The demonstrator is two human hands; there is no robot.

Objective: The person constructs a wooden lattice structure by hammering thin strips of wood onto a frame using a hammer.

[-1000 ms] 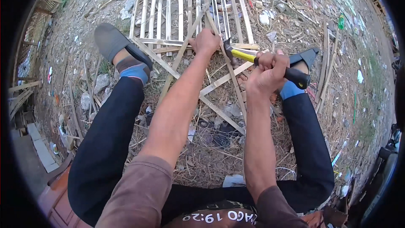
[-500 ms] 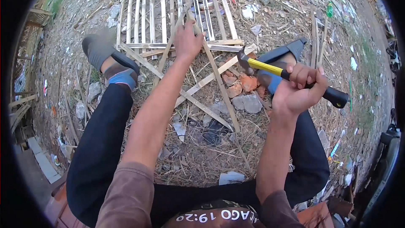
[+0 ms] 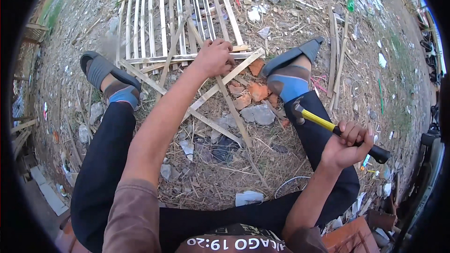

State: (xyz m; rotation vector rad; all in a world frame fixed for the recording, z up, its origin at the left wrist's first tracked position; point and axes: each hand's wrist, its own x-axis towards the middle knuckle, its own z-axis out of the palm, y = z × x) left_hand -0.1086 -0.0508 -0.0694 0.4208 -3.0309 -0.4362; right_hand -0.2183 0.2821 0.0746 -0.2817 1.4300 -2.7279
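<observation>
Right, gripping a yellow-shafted, black-handled metal claw hammer (image 3: 318,120) in the right hand (image 3: 347,143), fingers wrapped around the black grip, out just past three o'clock. Holding it aslant, with head toward ten o'clock and butt toward four, long axis laid along that same line, seen across the dark trouser leg (image 3: 316,136).

Over to just shy of twelve o'clock now, laying the left hand (image 3: 213,58) over a long, flat, tan bamboo slat (image 3: 234,110), back of the hand up, fingers bent. Impossible to tell whether clamped or merely resting, with thumb hidden. Pointing that slat up toward eleven o'clock and down toward five, long axis on that line, near end well clear of the fingers.

Meeting it near the top, leaning from one o'clock down to seven: a second thin, tan slat (image 3: 175,49). Beyond, toward eleven o'clock, spotting a pale bamboo rack of side-by-side strips (image 3: 163,18). Closer in, toward two o'clock: orange brick chunks (image 3: 258,91), just beside a ribbed grey slide sandal (image 3: 293,57).
</observation>
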